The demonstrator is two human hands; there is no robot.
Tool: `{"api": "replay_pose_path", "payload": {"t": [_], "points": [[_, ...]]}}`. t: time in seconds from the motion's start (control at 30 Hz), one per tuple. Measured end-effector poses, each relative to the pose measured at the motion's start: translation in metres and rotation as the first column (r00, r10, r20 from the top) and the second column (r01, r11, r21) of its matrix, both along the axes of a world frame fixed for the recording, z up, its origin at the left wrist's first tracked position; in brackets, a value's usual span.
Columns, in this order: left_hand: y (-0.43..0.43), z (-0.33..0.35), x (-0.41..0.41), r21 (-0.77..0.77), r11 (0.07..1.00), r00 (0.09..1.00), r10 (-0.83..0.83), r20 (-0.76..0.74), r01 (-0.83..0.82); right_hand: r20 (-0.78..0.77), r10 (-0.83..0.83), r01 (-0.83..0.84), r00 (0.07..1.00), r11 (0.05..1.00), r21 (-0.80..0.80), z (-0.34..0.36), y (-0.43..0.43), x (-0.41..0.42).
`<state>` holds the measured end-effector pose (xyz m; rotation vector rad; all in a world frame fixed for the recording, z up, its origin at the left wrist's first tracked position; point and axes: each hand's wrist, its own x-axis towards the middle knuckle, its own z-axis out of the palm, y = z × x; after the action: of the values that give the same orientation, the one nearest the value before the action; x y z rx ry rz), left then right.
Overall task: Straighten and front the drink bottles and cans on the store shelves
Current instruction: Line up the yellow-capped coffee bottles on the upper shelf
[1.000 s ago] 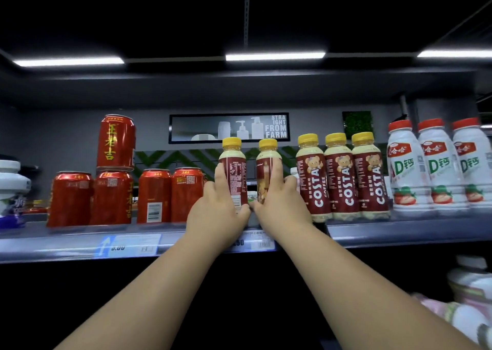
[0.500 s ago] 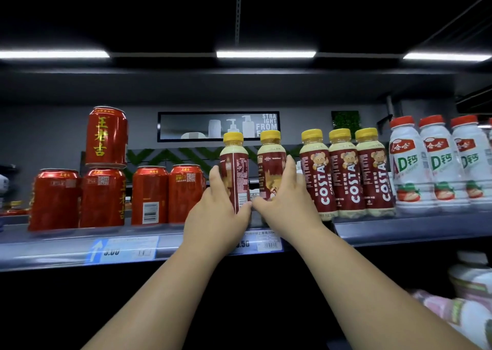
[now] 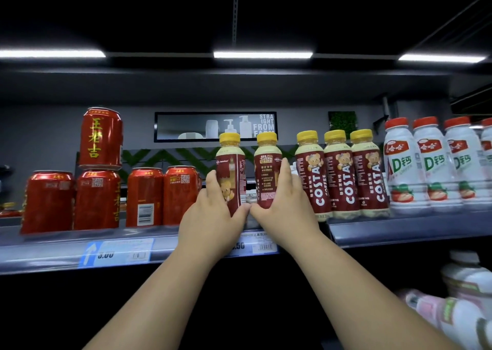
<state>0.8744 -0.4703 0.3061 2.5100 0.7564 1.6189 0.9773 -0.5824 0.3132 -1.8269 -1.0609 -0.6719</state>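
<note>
You face a grey back wall (image 3: 40,136) — a framed sign (image 3: 215,126) hangs on it. Three white light strips (image 3: 262,55) glow overhead, under a dark ceiling (image 3: 159,9).

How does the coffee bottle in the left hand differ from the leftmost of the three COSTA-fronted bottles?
The left-hand bottle shows its label's side, logo turned away; the leftmost fronted bottle shows COSTA squarely. The left hand grips the first; no hand grips the second. Both have yellow caps and dark red labels.

Glossy metal cans (image 3: 97,199), plastic bottles (image 3: 340,174)
</note>
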Motion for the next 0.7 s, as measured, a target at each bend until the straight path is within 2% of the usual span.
{"api": "replay_pose_path", "payload": {"t": [0.2,0.3,0.43,0.6,0.7], "points": [[-0.0022,-0.0004,-0.0027,-0.023,0.999,0.999,-0.040,0.022,0.041,0.007,0.020,-0.020,1.000,1.000,-0.004,-0.0016,-0.0022,-0.0011],[-0.0031,-0.0016,-0.0027,-0.019,0.999,0.998,-0.036,0.053,0.037,0.064,-0.045,0.044,0.997,0.999,0.010,-0.0027,0.0004,0.0001],[-0.0029,-0.0006,-0.0024,-0.025,0.999,0.999,-0.037,-0.006,0.037,0.069,-0.013,0.012,0.998,1.000,0.024,-0.0046,0.0019,0.0021],[-0.0031,-0.0007,-0.0008,-0.021,1.000,1.000,-0.005,-0.012,0.005,0.110,-0.061,0.054,0.992,0.996,0.070,-0.0064,0.0046,0.0042],[-0.0032,-0.0015,-0.0015,-0.022,1.000,1.000,0.009,-0.011,-0.009,0.092,-0.014,0.006,0.996,0.996,0.085,-0.0074,0.0027,0.0041]]}}
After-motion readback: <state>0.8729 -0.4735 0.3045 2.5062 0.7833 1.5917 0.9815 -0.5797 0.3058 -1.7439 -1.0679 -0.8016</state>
